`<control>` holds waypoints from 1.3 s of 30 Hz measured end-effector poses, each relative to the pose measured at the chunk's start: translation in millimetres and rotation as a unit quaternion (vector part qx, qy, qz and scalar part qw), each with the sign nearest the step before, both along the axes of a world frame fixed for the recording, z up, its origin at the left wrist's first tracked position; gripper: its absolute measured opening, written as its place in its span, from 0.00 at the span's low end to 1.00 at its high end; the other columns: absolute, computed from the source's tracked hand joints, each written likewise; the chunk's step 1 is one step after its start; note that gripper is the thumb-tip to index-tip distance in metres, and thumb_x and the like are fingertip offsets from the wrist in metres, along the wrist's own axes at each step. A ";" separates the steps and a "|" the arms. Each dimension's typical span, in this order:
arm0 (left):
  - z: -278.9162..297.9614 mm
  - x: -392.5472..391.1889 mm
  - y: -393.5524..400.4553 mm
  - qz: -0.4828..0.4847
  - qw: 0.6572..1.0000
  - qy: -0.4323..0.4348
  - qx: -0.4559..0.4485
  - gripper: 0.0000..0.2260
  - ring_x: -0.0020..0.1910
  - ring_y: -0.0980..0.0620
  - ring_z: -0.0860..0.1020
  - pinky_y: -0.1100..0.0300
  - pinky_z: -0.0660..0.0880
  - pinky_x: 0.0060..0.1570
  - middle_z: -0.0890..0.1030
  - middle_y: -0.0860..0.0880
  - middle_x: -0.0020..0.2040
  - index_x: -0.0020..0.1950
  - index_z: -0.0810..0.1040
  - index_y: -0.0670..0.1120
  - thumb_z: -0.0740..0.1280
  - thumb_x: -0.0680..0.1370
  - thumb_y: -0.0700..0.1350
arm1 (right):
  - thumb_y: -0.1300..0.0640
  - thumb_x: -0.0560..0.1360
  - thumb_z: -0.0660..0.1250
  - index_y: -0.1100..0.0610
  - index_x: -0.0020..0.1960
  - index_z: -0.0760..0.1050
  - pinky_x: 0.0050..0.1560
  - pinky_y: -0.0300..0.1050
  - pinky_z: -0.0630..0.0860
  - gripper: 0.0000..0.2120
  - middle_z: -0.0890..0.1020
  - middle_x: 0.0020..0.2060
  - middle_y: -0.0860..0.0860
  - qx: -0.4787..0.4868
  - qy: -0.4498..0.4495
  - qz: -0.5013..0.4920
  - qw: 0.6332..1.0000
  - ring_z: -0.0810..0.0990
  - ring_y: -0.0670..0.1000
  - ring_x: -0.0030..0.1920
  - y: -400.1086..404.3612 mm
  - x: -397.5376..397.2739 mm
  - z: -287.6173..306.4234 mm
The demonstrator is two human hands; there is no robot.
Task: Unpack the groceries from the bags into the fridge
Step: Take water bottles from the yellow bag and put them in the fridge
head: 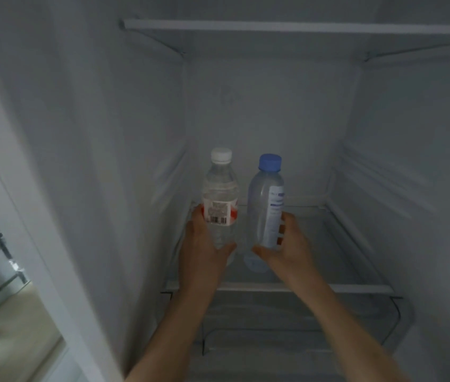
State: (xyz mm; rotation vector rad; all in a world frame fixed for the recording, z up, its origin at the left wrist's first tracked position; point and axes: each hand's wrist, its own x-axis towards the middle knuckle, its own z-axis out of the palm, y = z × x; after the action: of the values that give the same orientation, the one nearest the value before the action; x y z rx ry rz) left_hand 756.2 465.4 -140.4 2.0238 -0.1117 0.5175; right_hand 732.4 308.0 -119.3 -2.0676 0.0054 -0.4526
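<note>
Seen from a head-worn camera looking into an open fridge: the left hand [204,249] has its fingers and thumb wrapped around the lower half of a clear water bottle [220,199] with a white cap and a red-and-white barcode label, and the right hand [281,244] grips a pale blue-tinted bottle [265,208] with a blue cap and a white label. Both bottles are upright, just beside each other, over the glass shelf [328,244] toward its left half; whether their bases already touch it is hard to tell (the hands hide the bottoms). To finish this step well, it seems wise to lower both until they stand flat, push them toward the back wall to leave room in front, then release one hand at a time. Both bottles look full of clear liquid and are capped; a crisper drawer [301,321] lies below the shelf, its contents not visible
</note>
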 end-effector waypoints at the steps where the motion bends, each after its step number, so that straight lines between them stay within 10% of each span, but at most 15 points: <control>1: 1.3 4.2 -3.5 0.012 1.000 -0.004 0.006 0.39 0.59 0.51 0.76 0.55 0.75 0.54 0.74 0.50 0.64 0.72 0.61 0.53 0.79 0.66 0.45 | 0.60 0.66 0.77 0.55 0.65 0.65 0.48 0.39 0.74 0.32 0.76 0.49 0.46 -0.005 -0.003 -0.001 1.000 0.78 0.49 0.50 1.6 6.4 1.6; 21: 15.9 115.6 -26.9 0.127 0.991 0.019 -0.025 0.39 0.58 0.37 0.74 0.46 0.75 0.52 0.67 0.41 0.65 0.76 0.57 0.48 0.74 0.71 0.37 | 0.64 0.71 0.72 0.65 0.68 0.59 0.47 0.28 0.58 0.31 0.64 0.62 0.62 -0.058 0.005 -0.010 0.998 0.68 0.58 0.61 24.6 139.7 5.6; 34: 8.0 131.6 -22.8 0.130 0.991 0.009 -0.033 0.40 0.60 0.43 0.74 0.52 0.74 0.51 0.69 0.45 0.66 0.76 0.57 0.53 0.75 0.71 0.42 | 0.61 0.73 0.71 0.61 0.72 0.57 0.56 0.34 0.62 0.34 0.65 0.61 0.58 -0.026 -0.034 -0.005 0.999 0.65 0.48 0.55 30.4 159.8 -9.4; 39: 15.8 122.2 -23.6 0.136 0.987 0.075 -0.049 0.45 0.68 0.42 0.68 0.49 0.71 0.59 0.65 0.43 0.72 0.79 0.48 0.52 0.75 0.72 0.43 | 0.53 0.76 0.68 0.66 0.75 0.48 0.67 0.52 0.62 0.39 0.61 0.68 0.64 -0.097 0.032 -0.032 0.994 0.65 0.64 0.66 28.5 151.9 -13.0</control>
State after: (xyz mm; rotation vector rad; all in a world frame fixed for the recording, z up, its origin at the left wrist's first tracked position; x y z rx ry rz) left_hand 878.3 441.8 -124.5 1.9848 0.2797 0.5258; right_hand 884.3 336.5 -132.4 -2.2772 0.0703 -0.4399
